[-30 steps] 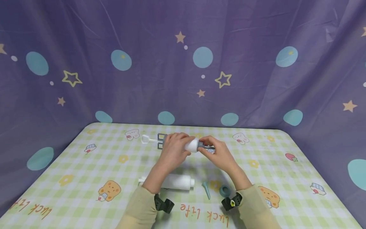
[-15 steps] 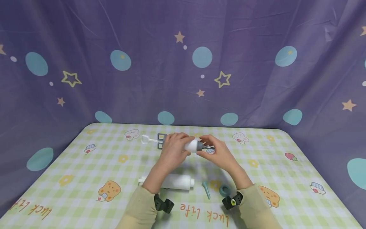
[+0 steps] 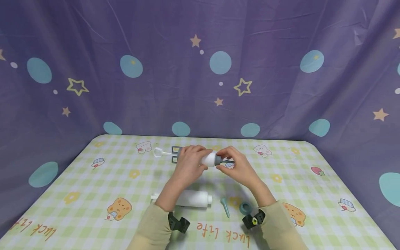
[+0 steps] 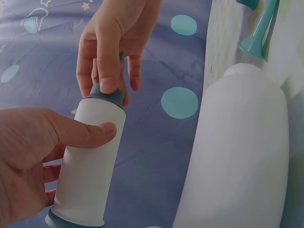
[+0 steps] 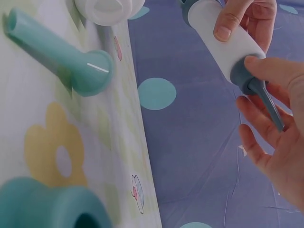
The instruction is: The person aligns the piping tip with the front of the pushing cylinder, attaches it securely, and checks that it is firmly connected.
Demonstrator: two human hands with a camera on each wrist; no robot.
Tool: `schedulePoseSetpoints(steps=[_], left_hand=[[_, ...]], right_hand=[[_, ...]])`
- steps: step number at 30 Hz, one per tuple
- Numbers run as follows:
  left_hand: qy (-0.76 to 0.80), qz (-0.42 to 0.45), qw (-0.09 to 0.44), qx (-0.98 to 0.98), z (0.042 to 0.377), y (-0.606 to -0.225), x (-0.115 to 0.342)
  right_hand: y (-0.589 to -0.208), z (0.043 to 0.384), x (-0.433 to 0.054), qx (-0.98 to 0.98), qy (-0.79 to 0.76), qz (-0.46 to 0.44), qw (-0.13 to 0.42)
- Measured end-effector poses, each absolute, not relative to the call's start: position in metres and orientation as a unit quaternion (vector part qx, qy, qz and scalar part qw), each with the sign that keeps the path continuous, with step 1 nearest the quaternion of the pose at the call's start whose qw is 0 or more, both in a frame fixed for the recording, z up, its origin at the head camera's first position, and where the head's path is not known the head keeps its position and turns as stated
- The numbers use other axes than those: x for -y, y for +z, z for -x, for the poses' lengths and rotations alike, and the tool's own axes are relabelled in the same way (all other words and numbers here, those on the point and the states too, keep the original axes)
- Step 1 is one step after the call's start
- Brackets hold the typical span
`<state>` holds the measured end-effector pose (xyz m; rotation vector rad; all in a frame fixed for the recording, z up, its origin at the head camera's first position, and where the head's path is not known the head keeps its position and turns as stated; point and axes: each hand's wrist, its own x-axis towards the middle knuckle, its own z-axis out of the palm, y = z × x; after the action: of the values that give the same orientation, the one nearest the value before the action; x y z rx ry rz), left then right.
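Note:
My left hand (image 3: 190, 165) wraps round the white barrel (image 3: 208, 159) of a syringe-like dispenser held sideways above the table. A white rod with a loop handle (image 3: 158, 152) and grey finger grips (image 3: 176, 149) stick out on its left. At the other end, my right hand (image 3: 239, 166) holds the grey cap (image 5: 241, 75) between thumb and fingers. From that cap a thin grey spout (image 5: 270, 107) points past the right palm, as the right wrist view shows. The left wrist view shows the left thumb lying across the barrel.
Nearer me on the checked tablecloth (image 3: 125, 229) lies a white cylinder (image 3: 193, 199) with a narrower end. To its right are a teal cone-shaped piece (image 3: 225, 207) and a teal ring-like piece (image 3: 245, 208). A purple curtain (image 3: 175, 93) hangs behind the table.
My right fingers shift slightly on the grey cap, and the spout's look changes a little as if turned. The left hand and barrel stay nearly in place.

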<state>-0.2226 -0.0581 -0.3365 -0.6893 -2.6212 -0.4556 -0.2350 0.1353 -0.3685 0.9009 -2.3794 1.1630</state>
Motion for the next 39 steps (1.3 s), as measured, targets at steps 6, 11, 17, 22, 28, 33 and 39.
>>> schedulePoseSetpoints(steps=[6,11,17,22,28,33,39], left_hand=[[-0.162,0.248,0.199,0.934,0.2224,-0.337,0.0585],[-0.163,0.248,0.198,0.934,0.2219,-0.3372,0.0587],[-0.161,0.246,0.196,0.935,0.2216,-0.3371,0.0588],[-0.161,0.245,0.196,0.936,0.2222,-0.3365,0.0585],[-0.164,0.249,0.196,0.934,0.2226,-0.3384,0.0584],[-0.168,0.249,0.197,0.933,0.2231,-0.3397,0.058],[-0.156,0.251,0.212,0.931,0.2247,-0.3412,0.0566]], right_hand=[[-0.3675,0.2332,-0.135,0.846,0.415,-0.294,0.158],[-0.3679,0.2329,-0.1351,0.849,0.418,-0.287,0.151],[-0.3681,0.2327,-0.135,0.85,0.416,-0.285,0.15],[-0.3675,0.2333,-0.1347,0.851,0.412,-0.286,0.157],[-0.3688,0.2347,-0.1347,0.849,0.411,-0.286,0.168],[-0.3701,0.2348,-0.1349,0.847,0.41,-0.289,0.176],[-0.3718,0.2373,-0.1348,0.849,0.395,-0.294,0.191]])
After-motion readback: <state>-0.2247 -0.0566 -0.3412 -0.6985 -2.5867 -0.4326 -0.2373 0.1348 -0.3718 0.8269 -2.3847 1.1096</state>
